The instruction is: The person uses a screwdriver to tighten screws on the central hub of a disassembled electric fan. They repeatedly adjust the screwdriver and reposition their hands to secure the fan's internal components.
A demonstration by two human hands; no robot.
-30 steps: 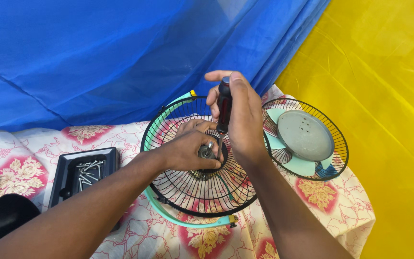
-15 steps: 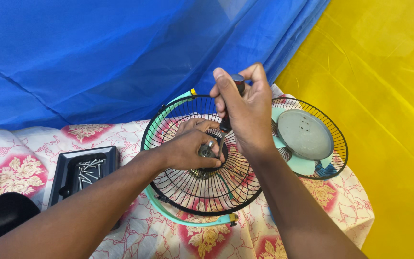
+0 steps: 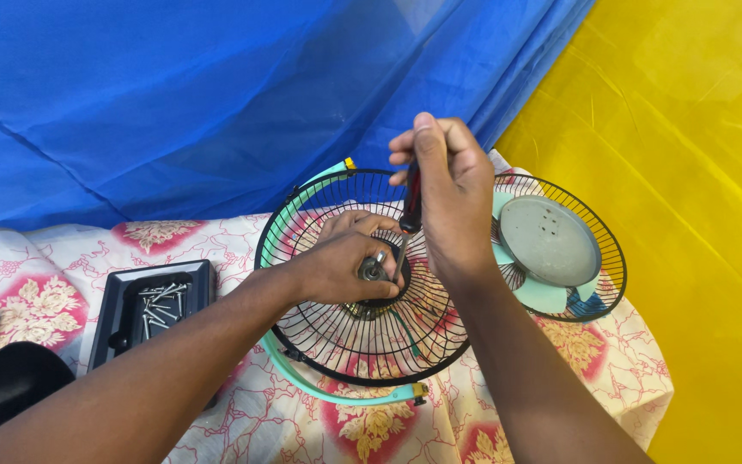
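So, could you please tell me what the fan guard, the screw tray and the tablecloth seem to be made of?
The fan guard: thin wire, black coated, probably metal, with a mint rim that looks plastic. The screw tray: moulded black plastic by its glossy, rounded walls. The tablecloth: soft printed fabric, wrinkled, with a floral pattern.

A floral-clothed table (image 3: 216,245) bears a black screw tray (image 3: 113,305), two fan grilles (image 3: 362,344) and a dark cylinder (image 3: 10,382).

Bright, even light fills the scene; the glossy yellow sheet (image 3: 697,172) shows soft glare, shadows are faint, and focus is sharp throughout.
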